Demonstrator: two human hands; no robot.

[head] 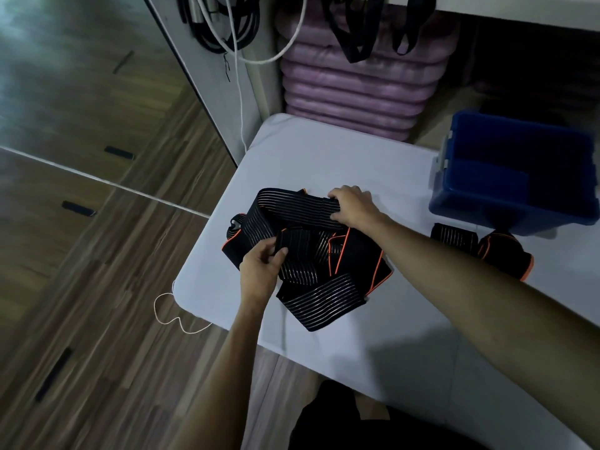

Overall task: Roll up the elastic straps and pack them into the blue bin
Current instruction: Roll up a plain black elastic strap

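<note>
A tangled heap of black elastic straps point(311, 274) with white stripes and orange edging lies on the white table point(324, 157). My left hand point(261, 266) pinches a strap end at the heap's left side. My right hand point(352, 206) grips the far band of strap at the heap's upper right. The blue bin point(516, 203) stands at the table's right edge, its inside dark. Two rolled straps lie in front of the bin: a black striped one point(454, 239) and one with orange edging point(505, 254).
A stack of purple cushions point(360, 89) sits behind the table. Black straps point(354, 30) and white cords point(240, 92) hang above at the back. A thin cord loop point(168, 311) dangles off the table's left corner over the wooden floor point(97, 254).
</note>
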